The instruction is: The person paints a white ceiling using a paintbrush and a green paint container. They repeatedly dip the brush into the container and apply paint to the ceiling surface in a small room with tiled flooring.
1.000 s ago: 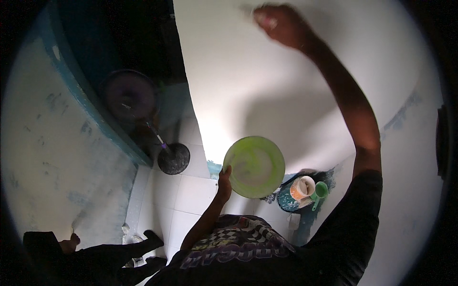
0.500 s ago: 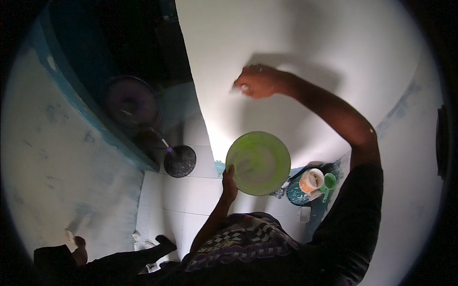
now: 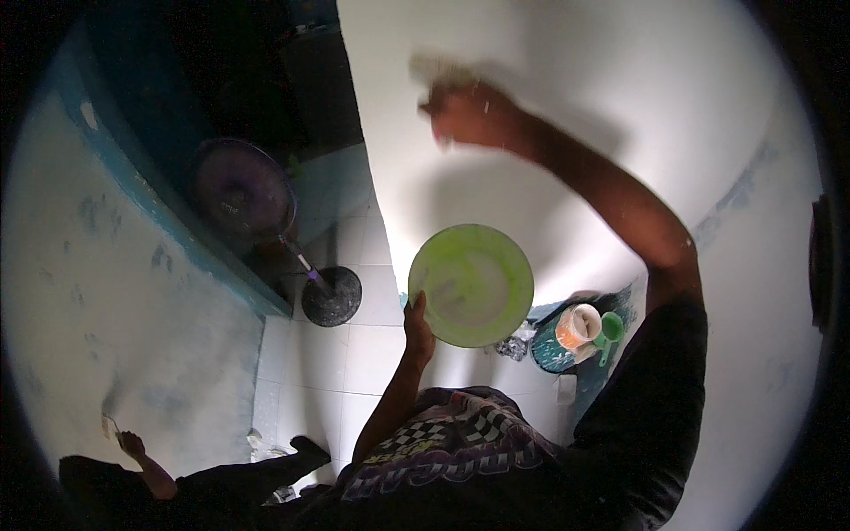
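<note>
My left hand (image 3: 418, 329) grips the near left rim of a round green plate (image 3: 471, 285), which has a pale, smeared layer inside. My right hand (image 3: 469, 115) is raised high against the white wall (image 3: 699, 106), closed on a brush (image 3: 438, 66) with pale bristles, blurred by motion. Part of a pinkish handle shows below the fingers. The shadow of hand and brush falls on the wall behind them.
A purple fan (image 3: 239, 190) on a round black base (image 3: 331, 296) stands left on the tiled floor (image 3: 363, 363). Buckets (image 3: 572, 329) and a green scoop (image 3: 609, 332) sit at the wall's foot. At lower left, a co-worker's hand (image 3: 133, 445) holds a tool against another wall.
My right hand has swept down and leftward, then risen again along the wall with the brush. My left hand and the plate have risen slightly. The co-worker's hand has shifted.
</note>
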A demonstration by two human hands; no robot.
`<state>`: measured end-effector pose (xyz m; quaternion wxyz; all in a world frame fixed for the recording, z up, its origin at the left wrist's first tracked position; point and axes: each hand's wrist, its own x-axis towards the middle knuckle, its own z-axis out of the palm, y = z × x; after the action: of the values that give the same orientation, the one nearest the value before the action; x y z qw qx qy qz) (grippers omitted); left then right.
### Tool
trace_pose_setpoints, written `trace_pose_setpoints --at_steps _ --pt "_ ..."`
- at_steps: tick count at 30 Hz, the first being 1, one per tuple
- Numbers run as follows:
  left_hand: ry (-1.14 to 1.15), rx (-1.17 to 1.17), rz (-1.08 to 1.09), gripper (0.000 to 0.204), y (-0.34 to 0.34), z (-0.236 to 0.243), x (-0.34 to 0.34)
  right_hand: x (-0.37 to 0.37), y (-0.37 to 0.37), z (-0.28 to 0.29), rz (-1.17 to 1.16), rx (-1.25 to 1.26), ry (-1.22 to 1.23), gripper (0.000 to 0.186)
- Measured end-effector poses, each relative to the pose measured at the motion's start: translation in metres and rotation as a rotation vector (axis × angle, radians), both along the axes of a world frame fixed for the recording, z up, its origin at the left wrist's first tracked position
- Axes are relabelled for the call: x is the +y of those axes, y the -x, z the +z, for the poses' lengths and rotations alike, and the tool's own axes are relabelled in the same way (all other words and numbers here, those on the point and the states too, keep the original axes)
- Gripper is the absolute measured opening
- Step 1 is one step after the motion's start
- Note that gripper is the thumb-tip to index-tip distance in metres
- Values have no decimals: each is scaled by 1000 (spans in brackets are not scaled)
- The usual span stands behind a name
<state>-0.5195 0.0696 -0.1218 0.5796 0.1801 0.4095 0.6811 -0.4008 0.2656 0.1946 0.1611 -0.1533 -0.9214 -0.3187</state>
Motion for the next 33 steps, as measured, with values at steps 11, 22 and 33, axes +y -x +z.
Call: trace_pose_setpoints --at_steps 11,22,33 --pt "0 99 -70 53 25 -42 6 30 -27 179 174 371 -82 13" --pt "-9 113 -62 58 55 -43 -15 13 63 -33 173 -78 91 19" --pt "-40 174 -142 55 67 -59 -2 -1 13 135 57 426 199 7"
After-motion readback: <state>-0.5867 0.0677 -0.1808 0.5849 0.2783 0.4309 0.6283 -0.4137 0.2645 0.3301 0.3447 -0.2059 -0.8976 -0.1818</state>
